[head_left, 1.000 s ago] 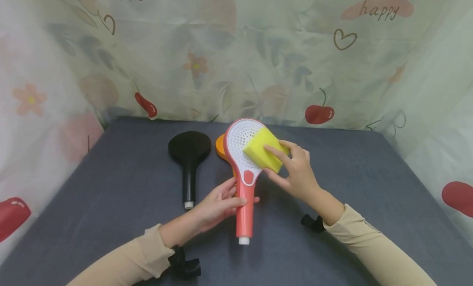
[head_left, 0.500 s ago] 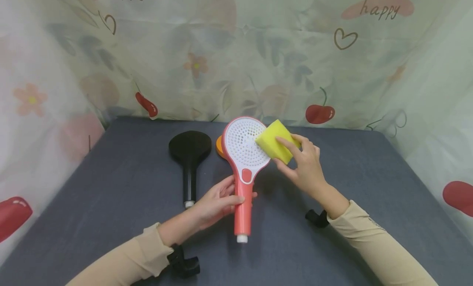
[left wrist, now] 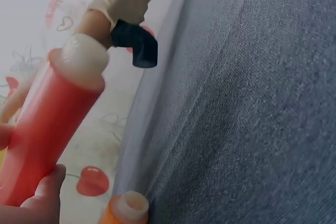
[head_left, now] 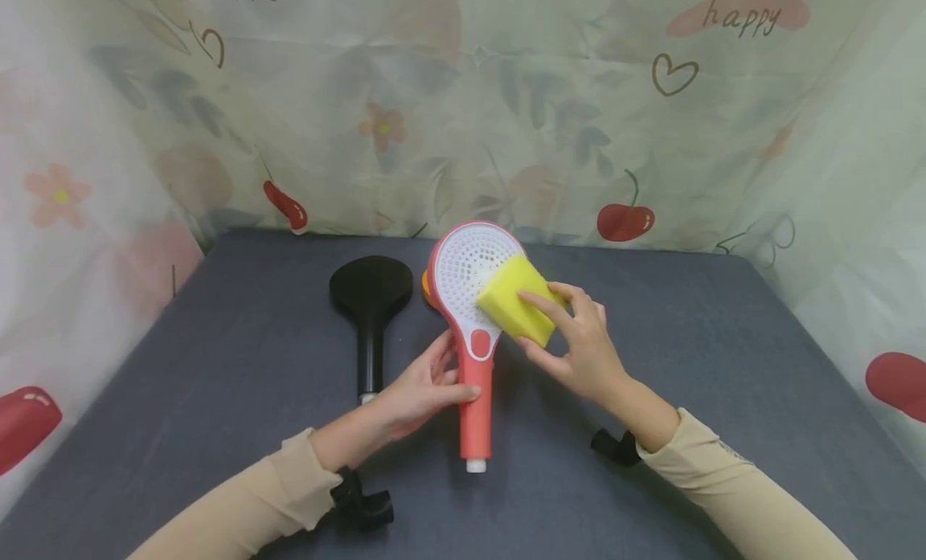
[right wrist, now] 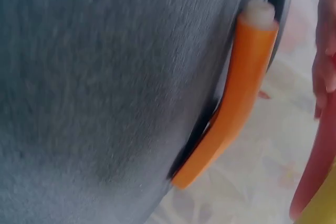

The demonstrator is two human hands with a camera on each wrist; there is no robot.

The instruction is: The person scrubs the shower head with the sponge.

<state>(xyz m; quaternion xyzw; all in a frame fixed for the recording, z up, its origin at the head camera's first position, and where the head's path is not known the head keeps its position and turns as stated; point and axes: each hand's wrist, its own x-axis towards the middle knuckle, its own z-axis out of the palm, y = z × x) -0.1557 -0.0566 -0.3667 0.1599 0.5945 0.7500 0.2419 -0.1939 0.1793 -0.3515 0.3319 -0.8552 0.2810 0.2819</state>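
Note:
My left hand (head_left: 427,391) grips the red handle of a shower head (head_left: 475,407), which is held up off the table with its white, hole-dotted face toward me. Thumb in front, the other fingers go behind the handle. A yellow sponge (head_left: 517,301) is pinched between the thumb and fingers of my right hand (head_left: 582,343). It lies against the right lower part of the white face. In the left wrist view the handle's pale end (left wrist: 84,55) points up. Only a corner of the sponge (right wrist: 321,205) shows in the right wrist view.
A black shower head (head_left: 371,303) lies on the grey table (head_left: 239,367) to the left. Behind the red one, an orange shower head (right wrist: 239,87) rests on the table, mostly hidden in the head view. Patterned cloth (head_left: 477,126) hangs behind and beside the table.
The sponge moved right to the edge of the white face, then back left and down onto it. The red shower head has shifted slightly up and left.

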